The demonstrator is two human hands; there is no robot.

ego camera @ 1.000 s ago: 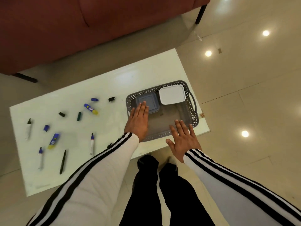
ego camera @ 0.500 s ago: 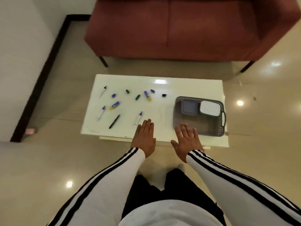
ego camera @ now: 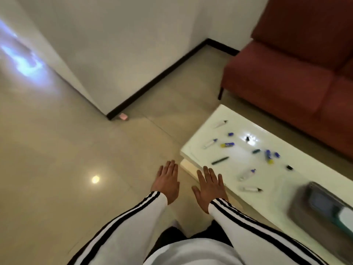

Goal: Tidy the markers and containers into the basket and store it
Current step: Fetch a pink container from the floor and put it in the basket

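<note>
A grey perforated basket [ego camera: 301, 205] sits at the lower right on the white table [ego camera: 282, 180], blurred. Inside it lie a dark blue-lidded container [ego camera: 321, 202] and a white-lidded container [ego camera: 346, 217], cut by the frame edge. Several markers and loose caps lie scattered on the table, among them a black pen [ego camera: 219, 160], a white marker with a blue cap [ego camera: 247, 174] and a blue-yellow marker [ego camera: 227, 144]. My left hand [ego camera: 168, 180] hovers over the floor, flat and empty. My right hand [ego camera: 210, 186] is spread flat at the table's near corner, holding nothing.
A dark red sofa [ego camera: 298, 69] stands behind the table. A white wall corner with a black skirting board [ego camera: 158, 79] juts out at the left, with a small pink object [ego camera: 123, 116] at its foot. Glossy beige floor fills the left.
The view has swung left, so the table and basket now sit at the right. Both hands have left the basket and stay flat and empty.
</note>
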